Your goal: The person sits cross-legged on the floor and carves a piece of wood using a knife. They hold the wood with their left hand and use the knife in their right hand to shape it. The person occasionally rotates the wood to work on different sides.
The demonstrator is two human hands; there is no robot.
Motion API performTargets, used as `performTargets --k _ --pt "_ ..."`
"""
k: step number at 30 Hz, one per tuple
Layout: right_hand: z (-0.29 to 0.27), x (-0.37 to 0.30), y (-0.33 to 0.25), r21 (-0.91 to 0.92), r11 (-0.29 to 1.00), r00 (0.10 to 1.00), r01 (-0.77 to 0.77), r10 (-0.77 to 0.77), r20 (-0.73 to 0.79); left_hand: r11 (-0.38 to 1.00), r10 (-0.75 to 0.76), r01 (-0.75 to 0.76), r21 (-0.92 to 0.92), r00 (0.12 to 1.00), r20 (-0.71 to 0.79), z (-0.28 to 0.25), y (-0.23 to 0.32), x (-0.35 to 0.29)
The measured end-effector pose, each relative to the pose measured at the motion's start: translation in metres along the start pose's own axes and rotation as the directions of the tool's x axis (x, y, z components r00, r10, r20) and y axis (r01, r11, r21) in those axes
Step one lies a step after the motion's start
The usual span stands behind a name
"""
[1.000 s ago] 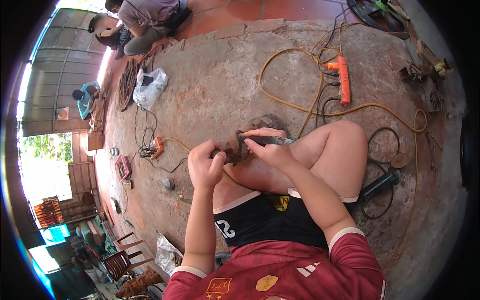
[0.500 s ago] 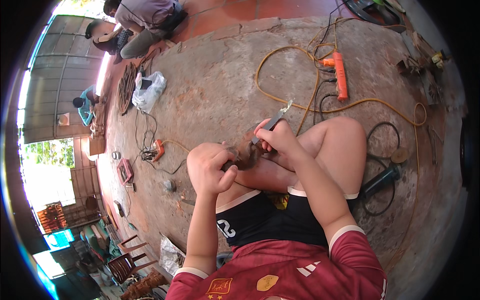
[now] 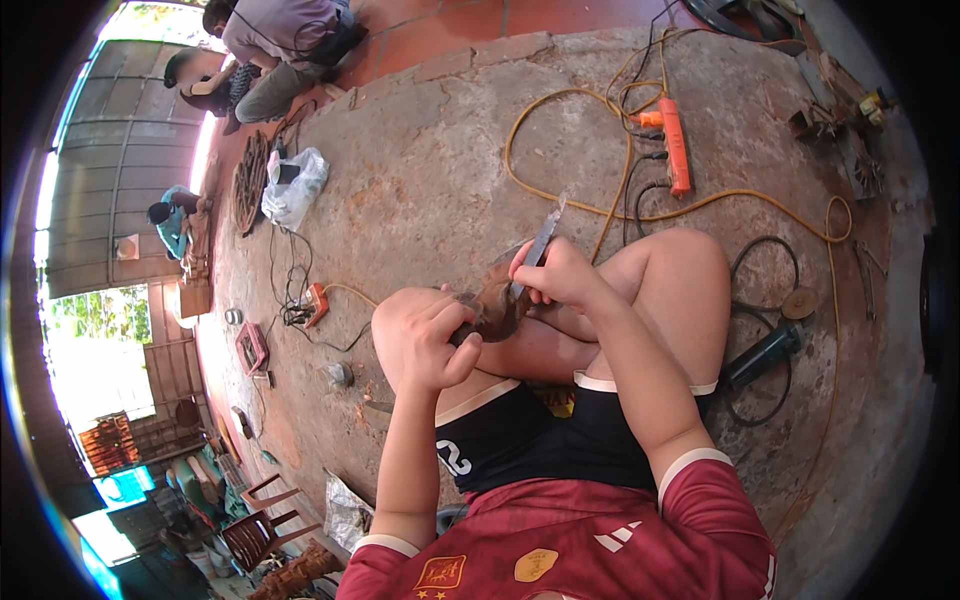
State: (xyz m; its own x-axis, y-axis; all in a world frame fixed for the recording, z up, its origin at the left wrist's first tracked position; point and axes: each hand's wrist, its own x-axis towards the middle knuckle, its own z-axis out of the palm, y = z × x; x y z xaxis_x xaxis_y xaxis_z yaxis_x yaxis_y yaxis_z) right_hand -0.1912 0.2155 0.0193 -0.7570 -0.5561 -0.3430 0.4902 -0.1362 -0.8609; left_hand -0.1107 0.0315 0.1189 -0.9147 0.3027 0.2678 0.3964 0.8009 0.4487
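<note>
My left hand [image 3: 432, 342] is closed round one end of a dark brown carved piece of wood [image 3: 497, 302], which rests over my crossed legs. Between the thumb and fingers of my right hand [image 3: 560, 273] is a flat grey blade-like tool [image 3: 543, 240]. Its lower end meets the top of the wood, while the pale, ragged upper end sticks up past my fingers. My hand partly hides where tool and wood touch.
An orange power strip [image 3: 676, 150] with a yellow cord lies ahead on the right. Beside my right knee is a dark green power tool [image 3: 762, 362]. A white plastic bag [image 3: 298, 190] and an orange socket block [image 3: 317, 304] lie left. Other people [image 3: 285, 40] crouch at far left.
The tool in my right hand has swung more upright, its upper end shifting left. My left hand keeps its hold on the wood, which has turned slightly.
</note>
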Motion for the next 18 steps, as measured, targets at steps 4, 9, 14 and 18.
performTargets --k 4,9,14,18 --pt "-0.004 -0.001 0.003 0.052 0.999 0.998 -0.011 0.009 0.055 1.000 -0.016 0.016 0.001 1.000 0.012 -0.001 0.000 -0.001" --pt "-0.004 -0.003 0.006 0.076 0.997 0.995 0.008 -0.015 0.098 1.000 0.007 -0.007 -0.016 1.000 -0.008 -0.002 -0.005 -0.003" --pt "-0.006 0.010 0.022 0.132 0.987 0.994 -0.095 0.088 0.060 1.000 0.022 -0.021 0.023 1.000 -0.019 -0.003 -0.013 -0.010" --pt "-0.008 0.024 0.041 -0.019 0.993 0.993 -0.112 0.112 -0.029 0.996 -0.046 0.042 -0.078 0.998 -0.048 -0.002 -0.018 -0.023"
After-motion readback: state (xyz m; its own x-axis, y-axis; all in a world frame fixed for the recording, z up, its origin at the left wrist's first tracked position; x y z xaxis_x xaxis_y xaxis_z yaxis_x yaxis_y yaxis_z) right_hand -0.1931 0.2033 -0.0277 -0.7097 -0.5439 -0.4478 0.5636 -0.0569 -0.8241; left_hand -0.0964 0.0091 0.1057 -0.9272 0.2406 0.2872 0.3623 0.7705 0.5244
